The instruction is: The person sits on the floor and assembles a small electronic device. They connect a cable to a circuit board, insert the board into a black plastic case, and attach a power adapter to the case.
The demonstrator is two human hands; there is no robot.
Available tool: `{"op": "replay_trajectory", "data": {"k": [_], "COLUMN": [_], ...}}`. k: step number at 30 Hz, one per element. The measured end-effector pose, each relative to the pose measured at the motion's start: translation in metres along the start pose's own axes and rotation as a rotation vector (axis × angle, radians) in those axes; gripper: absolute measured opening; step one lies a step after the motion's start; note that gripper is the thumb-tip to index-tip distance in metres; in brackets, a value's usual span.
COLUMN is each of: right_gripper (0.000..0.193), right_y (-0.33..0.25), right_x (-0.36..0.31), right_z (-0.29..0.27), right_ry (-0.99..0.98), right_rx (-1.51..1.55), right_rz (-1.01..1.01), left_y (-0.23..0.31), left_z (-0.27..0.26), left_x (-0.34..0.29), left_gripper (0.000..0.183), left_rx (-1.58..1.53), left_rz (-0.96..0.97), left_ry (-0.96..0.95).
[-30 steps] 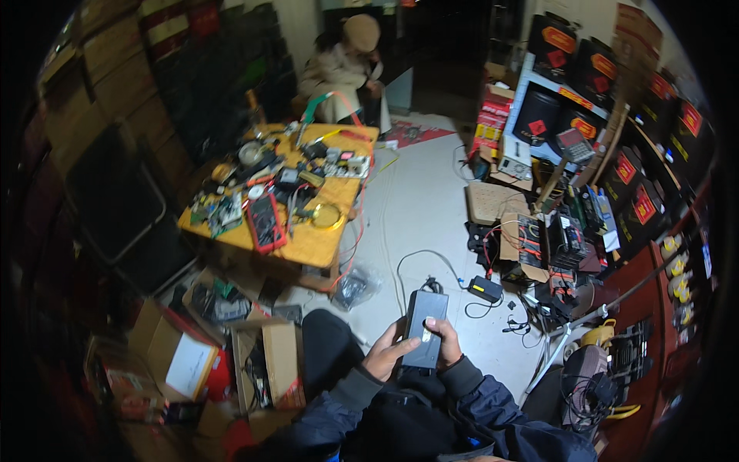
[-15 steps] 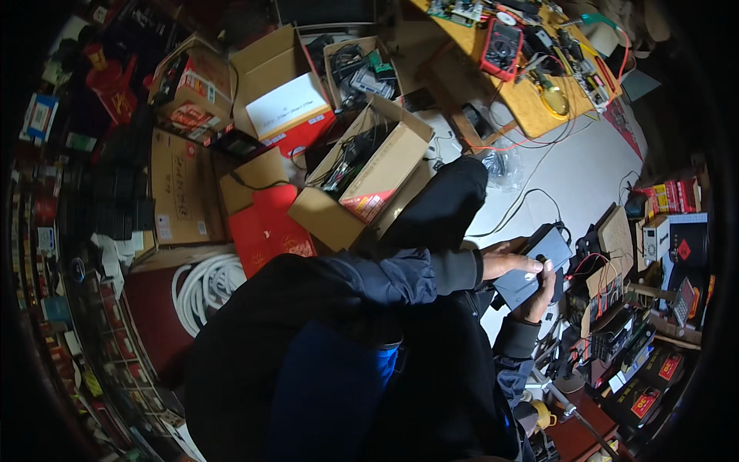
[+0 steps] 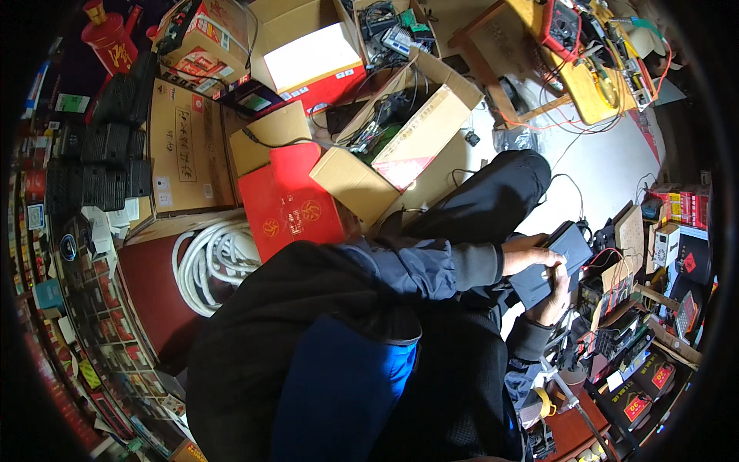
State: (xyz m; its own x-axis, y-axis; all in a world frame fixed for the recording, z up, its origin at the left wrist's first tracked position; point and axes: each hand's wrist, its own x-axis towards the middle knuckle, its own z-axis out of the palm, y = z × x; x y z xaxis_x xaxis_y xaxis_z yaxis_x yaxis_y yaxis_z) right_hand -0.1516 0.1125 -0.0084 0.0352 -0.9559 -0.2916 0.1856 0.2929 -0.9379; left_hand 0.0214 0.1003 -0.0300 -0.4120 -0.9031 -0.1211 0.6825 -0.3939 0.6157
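Note:
A flat dark rectangular box, like an electronic device case (image 3: 571, 245), is held between both hands at the right of the head view, above my lap. My left hand (image 3: 525, 256) grips its left edge, with the thumb over the upper face. From the near right side my right hand (image 3: 551, 299) wraps round it, its thumb bent on the face close to the left thumb. The undersides of the case and most of the fingers are hidden. A dark cable lies just beyond the case.
At upper right a wooden bench (image 3: 596, 108) carries a red multimeter (image 3: 561, 31) and tools. Open cardboard boxes (image 3: 431, 131) with cables lie ahead. A red box (image 3: 296, 212) and coiled white hose (image 3: 204, 266) are at left. Shelves of boxes (image 3: 677, 208) crowd the right.
The view has shifted, so surroundings appear farther right and mostly higher. Both hands still hold the case, now appearing slightly farther right; the thumbs have shifted slightly on its face.

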Motion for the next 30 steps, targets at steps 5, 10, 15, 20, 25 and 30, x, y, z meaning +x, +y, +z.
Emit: {"op": "replay_trajectory", "data": {"k": [5,10,15,20,25,30], "right_gripper": [0.056,0.059,0.065,0.070,0.064,0.089], "right_y": [0.014,0.011,0.006,0.014,0.024,0.021], "right_x": [-0.007,0.001,0.003,0.003,0.007,-0.002], "right_z": [0.008,0.003,0.009,0.022,0.035,0.038], "right_ry": [0.031,0.124,0.162,0.121,-0.008,-0.128], "right_rx": [0.012,0.173,0.241,0.129,-0.030,-0.011], "right_rz": [-0.025,0.071,0.072,0.093,0.109,-0.025], "left_y": [-0.018,-0.020,-0.011,-0.019,-0.031,-0.028], "left_z": [-0.014,-0.022,-0.037,-0.042,-0.057,-0.061], "left_x": [-0.001,-0.002,-0.007,0.000,0.009,0.006], "left_gripper": [0.052,0.057,0.087,0.072,0.036,0.046], "left_rx": [-0.092,0.010,-0.042,-0.118,-0.364,-0.328], "left_rz": [-0.006,0.059,-0.134,-0.102,-0.073,-0.072], "left_ry": [-0.015,-0.011,-0.008,-0.037,-0.115,-0.050]}}
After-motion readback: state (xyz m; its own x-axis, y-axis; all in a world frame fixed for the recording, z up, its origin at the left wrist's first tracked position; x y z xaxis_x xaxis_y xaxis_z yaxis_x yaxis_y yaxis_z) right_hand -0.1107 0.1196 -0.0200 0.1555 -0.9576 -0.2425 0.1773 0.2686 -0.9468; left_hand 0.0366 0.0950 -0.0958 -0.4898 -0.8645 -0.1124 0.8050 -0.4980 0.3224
